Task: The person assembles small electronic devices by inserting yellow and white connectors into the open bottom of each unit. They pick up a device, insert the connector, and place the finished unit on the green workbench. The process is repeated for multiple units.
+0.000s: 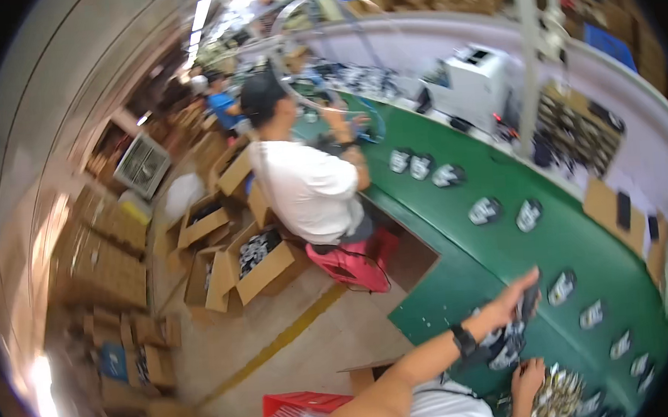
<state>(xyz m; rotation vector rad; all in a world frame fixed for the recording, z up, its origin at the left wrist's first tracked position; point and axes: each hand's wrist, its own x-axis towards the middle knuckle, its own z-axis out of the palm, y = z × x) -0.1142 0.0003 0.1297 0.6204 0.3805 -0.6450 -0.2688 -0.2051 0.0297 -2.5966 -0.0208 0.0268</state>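
On the green desk (507, 250), small dark packs with white labels (484, 210) lie in a curving row, the left hand (514, 298) pinching a dark pack (529, 300) over a heap, the right hand (527, 377) curled on shiny packets (558, 394), open cardboard boxes (256, 260) beside a seated person (305, 183).

Packets (484, 210) in row on conveyor belt (462, 269); seated co-worker (305, 181) left of belt; open cartons (254, 262) on floor left of co-worker; machine (471, 83) behind belt.
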